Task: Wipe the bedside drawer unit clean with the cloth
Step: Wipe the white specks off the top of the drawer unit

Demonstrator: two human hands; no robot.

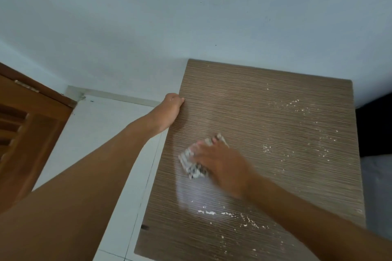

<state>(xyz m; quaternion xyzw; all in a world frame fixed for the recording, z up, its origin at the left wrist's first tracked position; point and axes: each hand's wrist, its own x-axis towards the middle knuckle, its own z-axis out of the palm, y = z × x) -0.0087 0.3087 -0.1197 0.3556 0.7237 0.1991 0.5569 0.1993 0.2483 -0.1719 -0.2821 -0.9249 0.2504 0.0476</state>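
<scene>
The bedside drawer unit [286,116] shows its brown, finely striped top from above, dotted with white crumbs and specks. A crumpled white and grey cloth [192,164] lies on the left half of that top. My right hand [222,165] lies flat on the cloth with fingers spread and is blurred by motion. My left hand [172,106] grips the unit's left edge near the far corner, fingers curled over it.
A pale blue wall [191,17] stands behind the unit. White floor tiles [101,133] lie to the left, with a brown wooden louvred door [27,129] at far left. A dark object and grey fabric [375,165] border the unit's right side.
</scene>
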